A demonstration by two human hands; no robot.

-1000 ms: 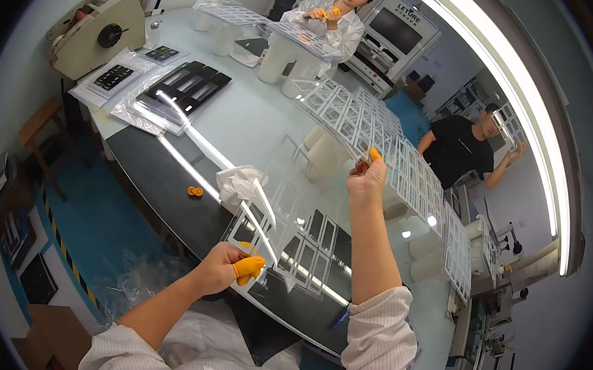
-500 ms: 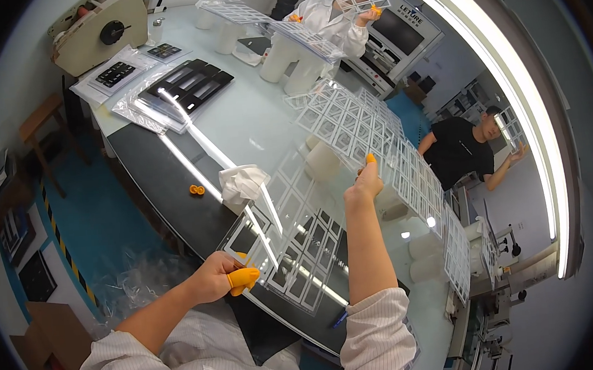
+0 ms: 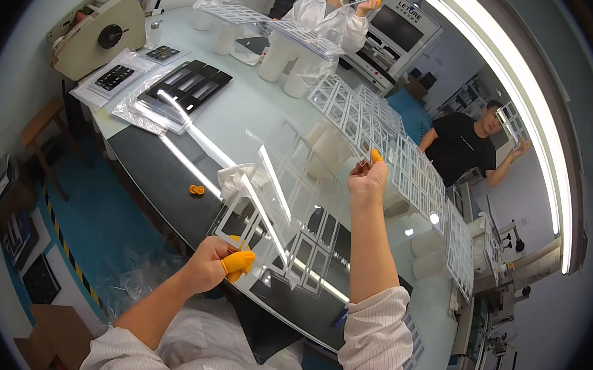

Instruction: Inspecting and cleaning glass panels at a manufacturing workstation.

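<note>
My left hand (image 3: 221, 262), with orange finger cots, is closed on the near edge of a clear sheet (image 3: 289, 251) printed with white rectangular frames. That sheet is tilted over the table's near edge and catches a bright lamp reflection. Farther right, my right hand (image 3: 368, 174) pinches the near corner of another white-framed sheet (image 3: 347, 116), its thumb in an orange cot. This second sheet slants above white cylindrical supports (image 3: 327, 145), beside a row of similar sheets. A crumpled white cloth (image 3: 235, 179) sits just beyond the left hand's sheet and is partly covered by it.
Black panels (image 3: 190, 86) in clear plastic lie at the far left of the glossy table. Loose orange finger cots (image 3: 197, 190) and a blue pen (image 3: 340, 317) are near its front edge. Two co-workers hold framed sheets: one across (image 3: 329, 18), one at right (image 3: 465, 142).
My right hand has closed on a sheet's corner, and that sheet now sits at a different slant. The left hand's sheet has tipped, moving its reflection.
</note>
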